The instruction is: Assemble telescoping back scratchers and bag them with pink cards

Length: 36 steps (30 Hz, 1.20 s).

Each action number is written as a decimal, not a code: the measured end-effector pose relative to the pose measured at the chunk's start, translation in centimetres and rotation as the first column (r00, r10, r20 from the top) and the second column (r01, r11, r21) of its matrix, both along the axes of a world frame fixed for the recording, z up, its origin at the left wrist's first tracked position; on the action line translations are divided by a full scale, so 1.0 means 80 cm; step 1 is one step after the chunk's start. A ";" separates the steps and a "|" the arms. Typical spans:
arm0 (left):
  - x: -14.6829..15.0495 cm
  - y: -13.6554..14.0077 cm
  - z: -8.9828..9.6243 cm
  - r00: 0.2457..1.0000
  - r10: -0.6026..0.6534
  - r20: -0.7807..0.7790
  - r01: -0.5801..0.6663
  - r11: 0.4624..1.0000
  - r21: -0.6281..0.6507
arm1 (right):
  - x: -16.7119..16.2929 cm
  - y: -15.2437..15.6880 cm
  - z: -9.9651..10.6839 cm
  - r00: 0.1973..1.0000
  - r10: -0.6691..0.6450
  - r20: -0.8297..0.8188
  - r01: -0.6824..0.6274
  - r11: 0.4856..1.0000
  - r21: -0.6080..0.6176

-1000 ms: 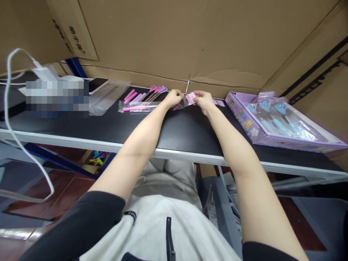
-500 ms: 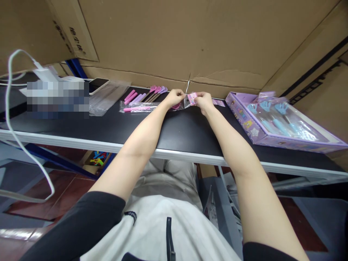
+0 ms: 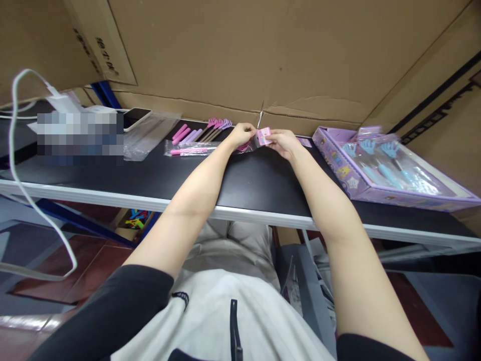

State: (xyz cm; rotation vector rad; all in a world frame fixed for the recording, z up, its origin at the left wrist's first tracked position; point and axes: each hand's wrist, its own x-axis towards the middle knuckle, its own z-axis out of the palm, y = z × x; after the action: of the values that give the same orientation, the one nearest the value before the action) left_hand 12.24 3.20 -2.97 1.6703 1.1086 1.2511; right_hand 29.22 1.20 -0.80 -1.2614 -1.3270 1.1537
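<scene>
My left hand (image 3: 242, 135) pinches the open end of a clear plastic bag (image 3: 216, 146), which lies along the black table. Inside the bag is a pink stick-like piece (image 3: 190, 151), its claw-shaped head partly covered by my left fingers. My right hand (image 3: 282, 142) holds a small pink printed card (image 3: 263, 136) between thumb and fingers, at the mouth of the bag. Whether the card's edge is in the bag I cannot tell. Behind my left hand lie pink and purple claw heads on brown rods (image 3: 214, 131), with pink handles (image 3: 181, 133) and purple handles (image 3: 191, 136) beside them.
At the right stands a purple display box (image 3: 351, 188) with blue claw sticks in clear wraps. More cards (image 3: 305, 142) lie past my right hand. Empty clear bags (image 3: 145, 138), a phone (image 3: 137, 118) and a white cable (image 3: 14, 130) are at the left. Cardboard (image 3: 240, 55) walls the back.
The card has turned and shifted slightly left toward the bag's mouth. My right fingers have stretched out a little along it. My left hand has stayed at the bag.
</scene>
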 end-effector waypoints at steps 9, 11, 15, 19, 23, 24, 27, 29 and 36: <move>0.001 -0.003 0.001 1.000 -0.008 0.011 0.008 1.000 0.011 | -0.002 -0.007 0.001 0.989 -0.036 0.144 0.033 0.999 0.023; 0.001 -0.005 0.003 1.000 -0.017 0.008 0.017 1.000 0.004 | -0.002 -0.005 0.000 0.988 -0.048 0.149 0.043 0.998 0.038; 0.002 -0.007 0.004 0.999 -0.033 -0.015 0.033 0.999 0.012 | -0.001 -0.007 0.002 0.988 -0.037 0.152 0.030 0.998 0.050; 0.001 -0.004 0.003 0.997 -0.032 -0.063 0.036 0.998 0.050 | -0.001 -0.010 0.005 0.987 -0.041 0.153 0.034 0.998 0.045; -0.001 0.000 -0.003 0.977 -0.052 -0.205 0.073 0.993 0.097 | -0.002 -0.009 0.006 0.988 -0.076 0.134 0.070 0.996 0.047; -0.001 0.000 -0.005 0.962 -0.062 -0.265 0.096 0.989 0.114 | -0.001 -0.009 0.006 0.988 -0.087 0.130 0.082 0.996 0.044; 0.003 0.003 -0.011 0.895 -0.065 -0.442 0.155 0.973 0.171 | 0.000 -0.011 0.008 0.987 -0.094 0.131 0.092 0.996 0.021; 0.007 0.005 -0.013 0.851 -0.039 -0.523 0.163 0.968 0.193 | 0.001 -0.012 0.010 0.986 -0.094 0.140 0.094 0.996 0.005; 0.009 0.009 -0.015 0.807 -0.018 -0.590 0.180 0.959 0.218 | 0.004 -0.014 0.012 0.983 -0.058 0.173 0.052 0.998 0.038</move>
State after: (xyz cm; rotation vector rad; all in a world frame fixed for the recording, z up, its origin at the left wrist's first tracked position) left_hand 12.97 3.94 -4.20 2.3916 1.2125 0.8511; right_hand 29.53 0.10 0.19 -1.3910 -1.4235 0.9967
